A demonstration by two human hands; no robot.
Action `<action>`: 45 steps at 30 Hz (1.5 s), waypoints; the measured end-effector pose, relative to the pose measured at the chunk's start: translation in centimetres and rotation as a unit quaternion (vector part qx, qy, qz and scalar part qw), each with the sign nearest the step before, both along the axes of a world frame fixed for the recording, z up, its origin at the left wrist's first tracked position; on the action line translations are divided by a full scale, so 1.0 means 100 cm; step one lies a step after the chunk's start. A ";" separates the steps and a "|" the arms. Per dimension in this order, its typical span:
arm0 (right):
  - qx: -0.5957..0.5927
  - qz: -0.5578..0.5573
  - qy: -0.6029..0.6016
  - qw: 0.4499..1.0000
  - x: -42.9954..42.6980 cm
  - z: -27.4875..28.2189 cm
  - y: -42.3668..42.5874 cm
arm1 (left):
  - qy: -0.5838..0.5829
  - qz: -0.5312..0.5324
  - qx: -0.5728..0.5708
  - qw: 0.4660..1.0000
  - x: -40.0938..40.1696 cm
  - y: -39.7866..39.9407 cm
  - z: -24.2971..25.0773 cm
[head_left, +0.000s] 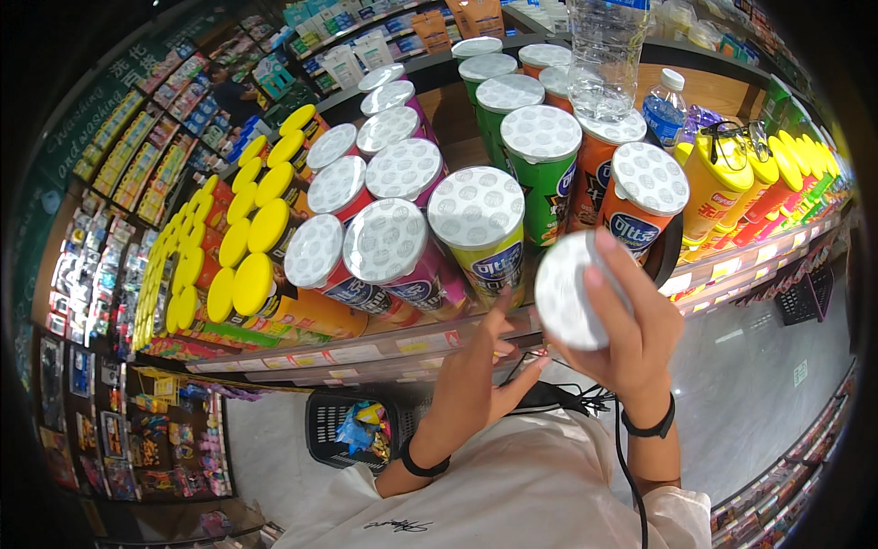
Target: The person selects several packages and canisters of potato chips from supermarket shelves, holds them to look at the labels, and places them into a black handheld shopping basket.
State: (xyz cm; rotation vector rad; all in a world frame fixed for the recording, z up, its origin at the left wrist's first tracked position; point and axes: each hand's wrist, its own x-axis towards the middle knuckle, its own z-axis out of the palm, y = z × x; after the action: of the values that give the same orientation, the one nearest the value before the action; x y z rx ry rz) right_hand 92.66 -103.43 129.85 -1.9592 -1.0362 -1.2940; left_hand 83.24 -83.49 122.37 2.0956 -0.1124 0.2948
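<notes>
My right hand [627,329] grips a chip canister [573,295] from above and the side, its white printed lid facing up at me. The canister's body is mostly hidden below the lid. To its left my left hand [473,381] holds nothing, fingers apart, by the shelf's front edge. Its fingertips are close to a yellow-green canister [478,213]; whether they touch it I cannot tell. Behind the hands stand purple canisters [391,240], green canisters [542,147] and an orange canister [648,185], all with white lids. Canisters with yellow lids [257,285] fill the left.
A large clear plastic bottle [607,62] stands on a canister lid. Black-framed glasses [734,144] rest on yellow lids at right. A shopping basket [322,425] with snack packs is on the floor. Price strips [357,353] line the shelf edge. Another person [233,92] stands far left.
</notes>
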 end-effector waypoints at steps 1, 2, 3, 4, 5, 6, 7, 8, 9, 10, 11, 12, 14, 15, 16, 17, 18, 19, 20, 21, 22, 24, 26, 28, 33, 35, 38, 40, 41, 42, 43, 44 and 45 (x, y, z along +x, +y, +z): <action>-0.012 -0.002 -0.005 1.000 -0.010 0.002 0.000 | 0.000 -0.001 0.000 1.000 0.002 0.002 -0.001; -0.024 -0.003 -0.011 1.000 -0.017 0.006 -0.007 | -0.030 -0.019 0.027 0.999 0.005 0.004 -0.003; -0.038 -0.007 -0.017 0.999 -0.026 0.008 -0.010 | -0.073 -0.038 0.070 0.994 0.008 0.003 0.002; 0.007 -0.010 -0.048 0.999 -0.029 0.010 -0.009 | -0.118 -0.054 0.111 0.985 0.010 0.003 0.008; 0.014 -0.015 -0.036 0.999 -0.036 0.015 -0.014 | -0.116 -0.057 0.109 0.986 0.010 0.002 0.008; 0.020 -0.021 -0.025 0.999 -0.043 0.021 -0.020 | -0.140 -0.063 0.112 0.982 0.010 0.000 0.008; 0.029 -0.023 -0.013 0.999 -0.050 0.027 -0.024 | -0.163 -0.067 0.118 0.977 0.009 0.000 0.009; 0.019 0.021 0.067 0.997 -0.053 0.039 -0.027 | -0.160 -0.088 0.096 0.978 0.008 0.002 0.008; 0.016 0.041 0.117 0.992 -0.052 0.041 -0.027 | -0.154 -0.091 0.094 0.979 0.007 0.002 0.008; 0.022 0.057 0.147 0.987 -0.046 0.037 -0.028 | -0.155 -0.128 0.055 0.978 0.005 0.001 0.009; 0.030 0.071 0.166 0.983 -0.040 0.033 -0.028 | -0.156 -0.164 0.016 0.974 0.004 0.000 0.008; 0.038 0.078 0.174 0.981 -0.037 0.031 -0.031 | -0.158 -0.169 -0.017 0.973 0.007 -0.003 0.005; 0.043 0.095 0.193 0.976 -0.040 0.031 -0.036 | -0.118 -0.187 -0.032 0.975 0.003 -0.003 0.009; 0.075 0.089 0.267 0.957 -0.047 0.033 -0.036 | -0.080 -0.200 -0.042 0.976 0.001 -0.001 0.011; 0.090 0.086 0.304 0.945 -0.050 0.033 -0.036 | -0.067 -0.212 -0.076 0.972 0.000 0.000 0.007; 0.105 0.083 0.340 0.931 -0.052 0.033 -0.035 | -0.066 -0.211 -0.076 0.972 0.000 0.003 -0.001; 0.102 0.052 0.343 0.932 -0.051 0.031 -0.035 | -0.066 -0.226 -0.100 0.967 0.002 0.005 -0.007; 0.102 0.045 0.342 0.933 -0.049 0.029 -0.034 | -0.065 -0.241 -0.125 0.960 0.002 0.007 -0.011; 0.102 0.039 0.341 0.934 -0.047 0.027 -0.033 | -0.066 -0.238 -0.125 0.961 0.001 0.010 -0.014; 0.103 0.030 0.340 0.934 -0.045 0.024 -0.032 | -0.072 -0.252 -0.107 0.959 0.002 0.014 -0.012; 0.094 0.036 0.333 0.938 -0.043 0.021 -0.029 | -0.078 -0.266 -0.089 0.957 0.002 0.017 -0.012; 0.089 0.059 0.339 0.935 -0.041 0.022 -0.027 | -0.084 -0.262 -0.091 0.957 -0.001 0.018 -0.011; 0.084 0.082 0.358 0.926 -0.043 0.023 -0.022 | -0.091 -0.256 -0.092 0.958 -0.003 0.018 -0.006; 0.091 0.084 0.389 0.913 -0.046 0.019 -0.021 | -0.098 -0.216 -0.068 0.969 -0.004 0.017 0.000; 0.077 0.028 0.172 0.982 -0.041 0.025 -0.023 | -0.112 -0.110 0.047 0.986 -0.006 0.026 -0.003; 0.089 0.024 0.134 0.987 -0.035 0.025 -0.018 | -0.150 -0.070 0.085 0.983 -0.006 0.031 -0.011; 0.060 -0.008 0.092 0.994 -0.024 0.020 -0.014 | -0.085 -0.021 0.040 0.995 -0.008 0.035 -0.014; 0.017 -0.031 0.081 0.996 -0.020 0.020 -0.010 | -0.064 -0.026 0.041 0.997 -0.013 0.041 -0.024; 0.023 -0.038 0.078 0.996 -0.016 0.016 -0.005 | -0.043 -0.031 0.042 0.998 -0.014 0.044 -0.027; 0.028 -0.046 0.077 0.996 -0.014 0.011 0.000 | -0.041 -0.032 0.039 0.998 -0.013 0.044 -0.028; 0.034 -0.055 0.075 0.995 -0.011 0.007 0.006 | -0.039 -0.043 0.041 0.997 -0.012 0.045 -0.030; 0.057 -0.056 0.072 0.994 -0.006 0.005 0.009 | -0.037 -0.054 0.043 0.997 -0.012 0.046 -0.031; 0.062 -0.058 0.071 0.994 -0.004 0.002 0.011 | -0.035 -0.054 0.040 0.997 -0.012 0.046 -0.033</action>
State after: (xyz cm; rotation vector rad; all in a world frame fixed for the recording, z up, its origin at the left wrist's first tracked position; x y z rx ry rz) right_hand 92.23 -102.34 130.09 -2.0082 -0.7643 -1.2281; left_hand 82.03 -78.84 119.04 2.1494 -0.2819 0.3035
